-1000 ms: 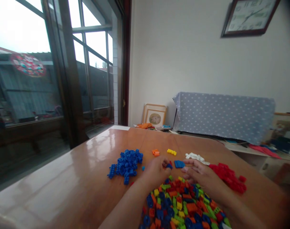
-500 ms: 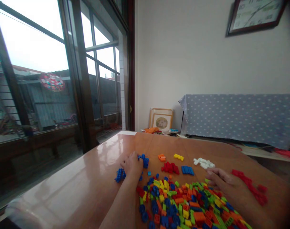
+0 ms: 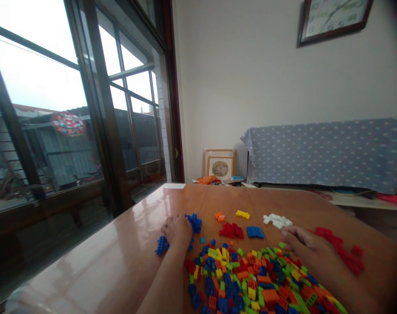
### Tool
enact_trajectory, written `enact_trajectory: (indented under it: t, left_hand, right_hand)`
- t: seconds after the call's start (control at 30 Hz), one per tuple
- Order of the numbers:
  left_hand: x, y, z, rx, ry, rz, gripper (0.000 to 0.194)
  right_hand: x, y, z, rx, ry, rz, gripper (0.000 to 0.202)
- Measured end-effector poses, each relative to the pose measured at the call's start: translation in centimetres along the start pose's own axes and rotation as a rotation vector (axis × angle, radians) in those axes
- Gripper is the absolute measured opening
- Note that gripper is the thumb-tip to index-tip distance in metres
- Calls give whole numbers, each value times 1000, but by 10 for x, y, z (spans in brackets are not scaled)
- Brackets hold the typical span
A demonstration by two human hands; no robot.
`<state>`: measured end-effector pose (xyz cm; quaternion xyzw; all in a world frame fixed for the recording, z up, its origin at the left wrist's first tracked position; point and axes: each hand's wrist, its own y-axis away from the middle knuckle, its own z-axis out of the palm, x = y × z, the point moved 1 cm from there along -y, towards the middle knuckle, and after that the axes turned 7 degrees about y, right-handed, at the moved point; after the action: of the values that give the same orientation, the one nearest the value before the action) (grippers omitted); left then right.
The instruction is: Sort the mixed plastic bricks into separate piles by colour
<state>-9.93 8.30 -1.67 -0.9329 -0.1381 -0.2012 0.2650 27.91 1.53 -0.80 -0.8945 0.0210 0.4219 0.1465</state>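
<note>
My left hand [image 3: 179,231] is bent down among blue toy bricks [image 3: 194,222] at the left of the table. Its fingers curl beneath the palm, so what they hold, if anything, is hidden. More blue bricks [image 3: 161,245] lie at its left side. My right hand [image 3: 304,244] hovers at the right edge of a big mixed pile of toy bricks [image 3: 240,274]. Thumb and fingers are curled together there, and anything inside them is out of sight. White bricks [image 3: 277,221] lie just beyond its fingertips, and red bricks [image 3: 340,250] lie to its right.
Small sorted groups sit behind the pile: red bricks [image 3: 231,230], flat blue bricks [image 3: 255,232], orange bricks [image 3: 219,216] and yellow bricks [image 3: 242,214]. The glossy table [image 3: 96,261] runs beside a window on the left. A cloth-covered object [image 3: 322,155] stands at the back wall.
The camera view has shifted slightly, moving the scene a little in the frame. My left hand stays at the blue bricks; my right hand barely moves beside the pile.
</note>
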Motion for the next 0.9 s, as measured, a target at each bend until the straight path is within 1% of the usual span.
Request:
enact_trajectory:
  t: [0.13,0.2,0.27,0.33,0.43,0.57,0.63,0.67,0.73,0.8,0.9]
  left_hand:
    - [4,0,-4,-2,23,-26,37]
    - [7,0,-7,-3,42,-19,35]
    - [12,1,-10,-5,76,13,33]
    - [18,2,-11,-24,143,76,31]
    - [31,8,-10,-144,331,208,28]
    - [50,25,-4,-388,566,376,29]
    - [57,34,-1,-495,623,417,31]
    - [60,37,0,-533,642,425,32]
    - [63,42,0,-577,663,438,32]
    - [64,45,0,-590,666,459,31]
    - [66,46,-1,-584,670,465,29]
  right_hand:
    - [3,0,-4,-65,-27,53,40]
    - [3,0,-6,-93,-44,56,39]
    - [0,2,-9,-123,-40,15,37]
    - [-7,6,-11,-162,-13,-48,36]
    - [-20,15,-11,-288,24,-126,32]
    - [-39,31,-4,-511,71,-186,23]
    - [-53,42,3,-571,104,-252,20]
    - [-61,47,7,-573,133,-305,19]
    - [-78,61,14,-542,181,-463,20]
    - [-91,74,22,-567,218,-594,28]
    - [-99,90,37,-651,257,-678,51]
